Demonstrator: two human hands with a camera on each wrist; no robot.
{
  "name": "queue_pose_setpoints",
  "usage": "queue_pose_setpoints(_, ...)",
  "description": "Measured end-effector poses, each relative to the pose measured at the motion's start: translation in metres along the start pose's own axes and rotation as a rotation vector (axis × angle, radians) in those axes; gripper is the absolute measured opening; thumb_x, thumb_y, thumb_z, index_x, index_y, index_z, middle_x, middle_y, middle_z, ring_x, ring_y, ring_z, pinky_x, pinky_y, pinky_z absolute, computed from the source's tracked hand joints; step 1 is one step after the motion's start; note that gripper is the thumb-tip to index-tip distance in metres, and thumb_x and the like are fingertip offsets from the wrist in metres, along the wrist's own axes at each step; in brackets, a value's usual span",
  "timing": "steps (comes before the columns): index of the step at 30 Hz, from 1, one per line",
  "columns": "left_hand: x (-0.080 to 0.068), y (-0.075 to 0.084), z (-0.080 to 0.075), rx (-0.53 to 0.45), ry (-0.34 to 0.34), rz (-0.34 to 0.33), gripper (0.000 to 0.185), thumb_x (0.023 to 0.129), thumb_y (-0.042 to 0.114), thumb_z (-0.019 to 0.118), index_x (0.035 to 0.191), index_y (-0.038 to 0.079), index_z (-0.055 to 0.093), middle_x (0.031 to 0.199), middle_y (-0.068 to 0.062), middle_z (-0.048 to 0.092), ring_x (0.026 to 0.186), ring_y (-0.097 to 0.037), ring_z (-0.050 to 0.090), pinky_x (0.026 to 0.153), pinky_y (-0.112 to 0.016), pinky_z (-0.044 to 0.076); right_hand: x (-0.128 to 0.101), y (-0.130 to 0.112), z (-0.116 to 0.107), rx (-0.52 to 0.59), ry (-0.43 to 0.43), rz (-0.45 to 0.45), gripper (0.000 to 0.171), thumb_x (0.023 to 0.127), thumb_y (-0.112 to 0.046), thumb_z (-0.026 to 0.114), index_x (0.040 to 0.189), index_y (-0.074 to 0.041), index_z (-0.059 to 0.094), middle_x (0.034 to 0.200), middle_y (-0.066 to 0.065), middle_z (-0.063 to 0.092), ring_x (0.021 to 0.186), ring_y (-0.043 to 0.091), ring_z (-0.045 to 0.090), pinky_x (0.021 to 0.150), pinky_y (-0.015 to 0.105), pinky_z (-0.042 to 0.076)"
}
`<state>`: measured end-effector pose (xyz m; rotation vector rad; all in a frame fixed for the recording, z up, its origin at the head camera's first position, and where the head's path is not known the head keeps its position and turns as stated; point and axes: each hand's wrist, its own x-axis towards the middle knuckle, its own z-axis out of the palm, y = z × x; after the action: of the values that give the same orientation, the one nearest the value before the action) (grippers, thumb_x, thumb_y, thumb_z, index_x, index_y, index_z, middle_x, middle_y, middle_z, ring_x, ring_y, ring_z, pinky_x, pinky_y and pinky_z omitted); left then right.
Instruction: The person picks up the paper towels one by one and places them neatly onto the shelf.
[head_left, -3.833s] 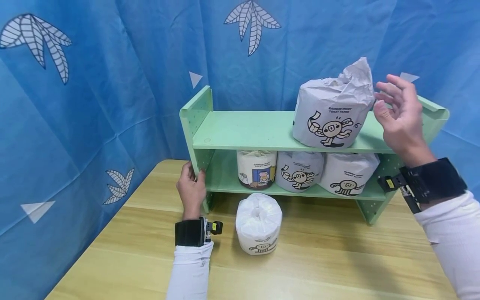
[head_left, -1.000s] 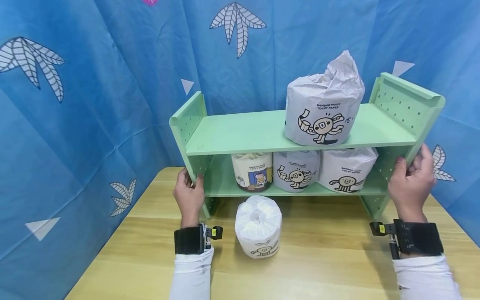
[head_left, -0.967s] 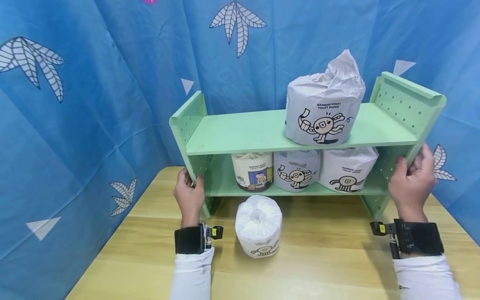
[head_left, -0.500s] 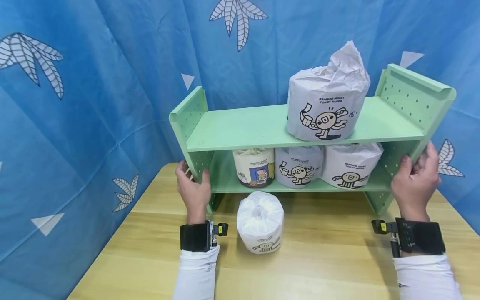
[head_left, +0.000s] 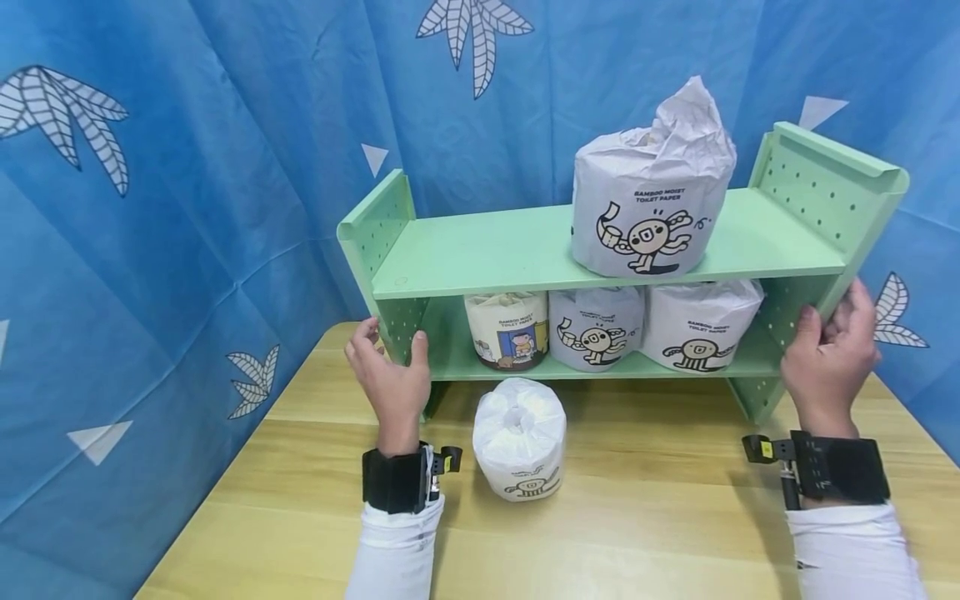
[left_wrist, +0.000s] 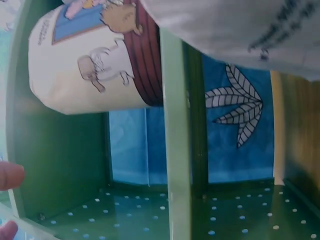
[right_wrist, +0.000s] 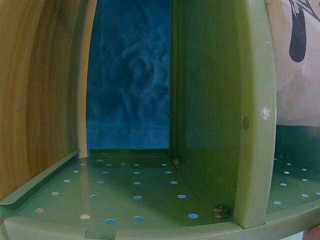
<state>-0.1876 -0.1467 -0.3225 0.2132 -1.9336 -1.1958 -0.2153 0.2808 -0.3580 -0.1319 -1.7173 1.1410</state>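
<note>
A green two-level shelf [head_left: 525, 250] stands at the back of the wooden table [head_left: 637, 517]. My left hand [head_left: 388, 358] grips its left side panel, thumb in front and fingers behind. My right hand [head_left: 831, 333] grips the right side panel the same way. One paper-wrapped roll [head_left: 648, 208] stands on the top board. Three rolls [head_left: 596, 329] sit side by side on the lower board. A plastic-wrapped roll [head_left: 519, 437] stands on the table in front, between my hands. In the left wrist view a printed roll [left_wrist: 95, 60] lies by the shelf board [left_wrist: 175, 150].
A blue cloth with leaf prints [head_left: 187, 167] hangs close behind and to both sides of the shelf. The right wrist view shows the perforated side panel [right_wrist: 150, 195] and the edge of a roll [right_wrist: 300, 60]. Bare tabletop lies in front of the shelf.
My right hand came down from beside the top roll and took hold of the right side panel. My left thumb has moved further round the left panel.
</note>
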Motion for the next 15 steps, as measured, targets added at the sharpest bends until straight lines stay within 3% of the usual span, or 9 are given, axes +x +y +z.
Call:
queue_pose_setpoints(5,-0.005,0.004,-0.001,-0.013,-0.006,0.035,0.054,0.086,0.015,0.070,0.129,-0.001,0.042,0.127,-0.022,0.042,0.119,-0.036,0.040,0.097,-0.051,0.036,-0.001,-0.007,0.002,0.002,0.010,0.036,0.043,0.096,-0.001,0.051,0.138,-0.012,0.048,0.124,0.014,0.063,0.098,-0.006,0.060,0.086,0.014,0.049)
queue_pose_setpoints(9,-0.009,0.004,0.001,-0.077,-0.069,0.075,0.056,0.086,0.014,0.070,0.131,-0.002,0.041,0.128,-0.025,0.044,0.118,-0.037,0.044,0.097,-0.052,0.038,-0.003,-0.014,0.001,-0.012,0.010,0.046,0.043,0.097,-0.001,0.050,0.138,-0.012,0.048,0.123,0.015,0.063,0.094,-0.008,0.059,0.084,0.012,0.048)
queue_pose_setpoints(15,-0.017,0.004,0.005,-0.106,-0.156,0.108,0.063,0.086,0.019,0.071,0.136,-0.002,0.040,0.134,-0.023,0.044,0.124,-0.039,0.044,0.102,-0.053,0.037,0.000,-0.001,0.000,-0.003,0.005,0.040,0.043,0.097,-0.003,0.052,0.138,-0.014,0.048,0.121,0.014,0.065,0.092,-0.009,0.059,0.082,0.011,0.049)
